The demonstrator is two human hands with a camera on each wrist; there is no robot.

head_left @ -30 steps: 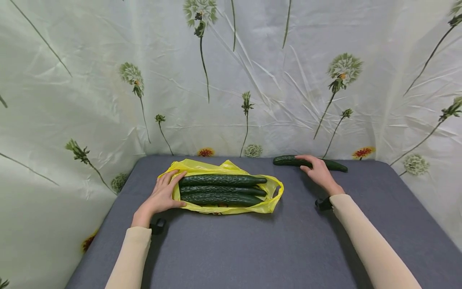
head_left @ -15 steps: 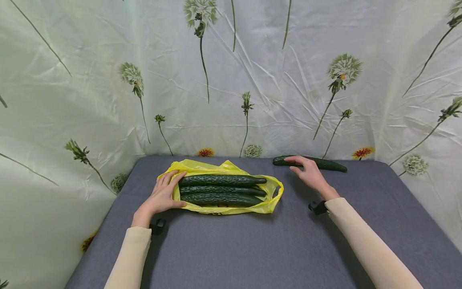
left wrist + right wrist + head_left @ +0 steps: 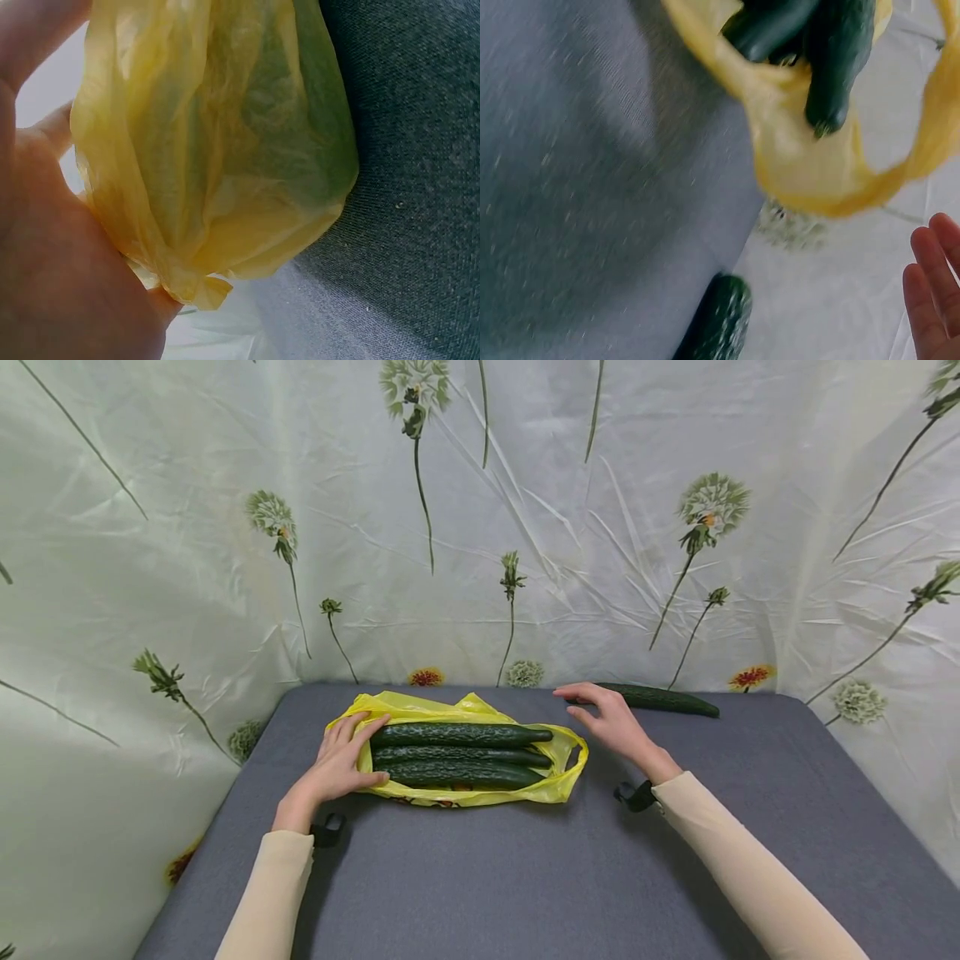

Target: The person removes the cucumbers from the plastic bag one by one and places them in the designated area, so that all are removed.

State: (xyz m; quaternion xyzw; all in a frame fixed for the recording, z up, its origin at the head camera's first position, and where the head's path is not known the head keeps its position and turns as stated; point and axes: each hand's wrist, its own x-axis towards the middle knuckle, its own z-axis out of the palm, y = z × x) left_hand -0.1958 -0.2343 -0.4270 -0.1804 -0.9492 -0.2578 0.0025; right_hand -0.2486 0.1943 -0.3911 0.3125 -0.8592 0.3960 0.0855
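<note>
A yellow plastic bag (image 3: 558,789) lies on its side, its mouth facing up and a handle loop at its right end. Three dark green cucumbers (image 3: 461,733) lie lengthwise inside. My left hand (image 3: 339,766) holds the bag's left end, thumb at the near edge and fingers over the far one. In the left wrist view the bag (image 3: 225,150) bulges between thumb and fingers. My right hand (image 3: 611,722) holds nothing; its fingers are loosely extended, between the bag and a loose cucumber (image 3: 667,700). It hides that cucumber's left end, which the right wrist view shows as a cucumber tip (image 3: 724,311).
A grey cloth (image 3: 480,885) covers the table. Behind and to the left hangs a pale curtain (image 3: 600,568) with printed dandelions. The loose cucumber lies along the table's back edge, close to the curtain.
My right hand has moved left off the loose cucumber, toward the bag, leaving the cucumber in place. My left hand stays at the bag's left end, and the bag's near rim has shifted slightly.
</note>
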